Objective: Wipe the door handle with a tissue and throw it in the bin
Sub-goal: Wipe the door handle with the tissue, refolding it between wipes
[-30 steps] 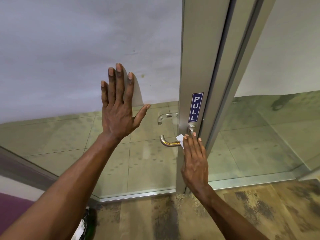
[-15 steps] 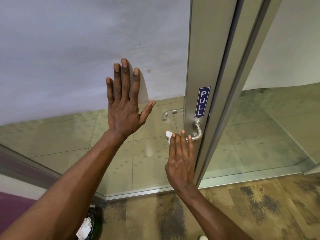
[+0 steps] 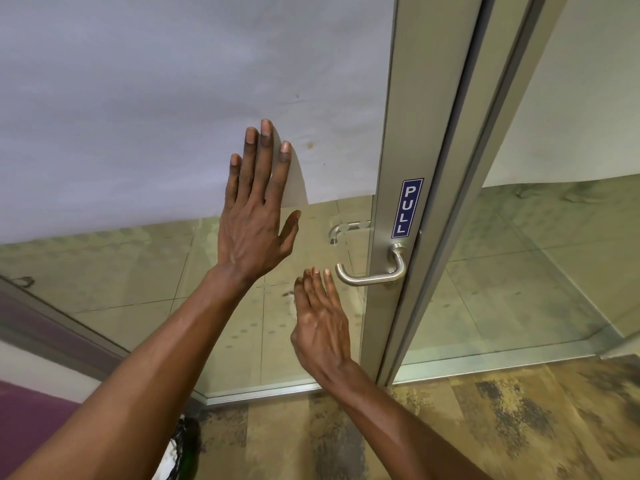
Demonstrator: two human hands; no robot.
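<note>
The brushed-metal lever door handle (image 3: 372, 278) sticks out from the aluminium door frame (image 3: 391, 133), under a blue PULL sign (image 3: 408, 207). My right hand (image 3: 322, 323) hovers just left of the lever's tip, off the handle, back facing me, fingers straight and together, thumb tucked under. No tissue shows; anything in the palm is hidden. My left hand (image 3: 254, 216) lies flat with spread fingers on the glass door panel (image 3: 138, 271). At the bottom edge, a sliver of a black mesh bin (image 3: 185, 445) with something white in it peeks past my left forearm.
A second lever (image 3: 346, 228) shows through the glass on the far side. The upper glass is frosted white. A fixed glass panel (image 3: 536, 271) stands right of the frame. Patterned brown carpet (image 3: 485, 427) lies underfoot, and a purple surface (image 3: 31, 417) sits at the lower left.
My right hand slid left off the lever, which is now fully bare. The white tissue seen under the fingers earlier no longer shows. The left hand stays on the glass.
</note>
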